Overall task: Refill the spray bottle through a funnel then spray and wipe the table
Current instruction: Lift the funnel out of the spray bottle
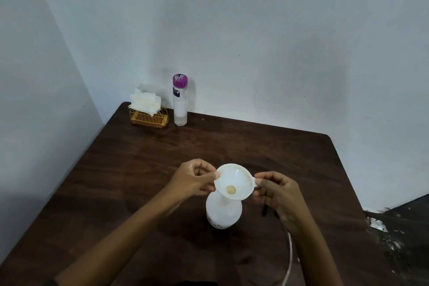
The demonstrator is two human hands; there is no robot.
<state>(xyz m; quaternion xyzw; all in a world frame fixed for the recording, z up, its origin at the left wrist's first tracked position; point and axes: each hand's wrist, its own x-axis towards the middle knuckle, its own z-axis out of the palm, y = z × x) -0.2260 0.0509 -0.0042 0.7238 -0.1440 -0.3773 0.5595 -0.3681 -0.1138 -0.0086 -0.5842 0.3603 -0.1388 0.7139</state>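
Observation:
A white spray bottle body stands upright on the dark wooden table, its spray head off. A white funnel sits in its neck. My left hand pinches the funnel's left rim. My right hand pinches the small tab on the funnel's right side. A clear tube and a dark part, likely the spray head, lie on the table mostly hidden behind my right hand and forearm.
At the table's far left corner stand a clear bottle with a purple cap and a yellow wire holder of white tissues. Walls close in behind and to the left. Debris lies on the floor at right.

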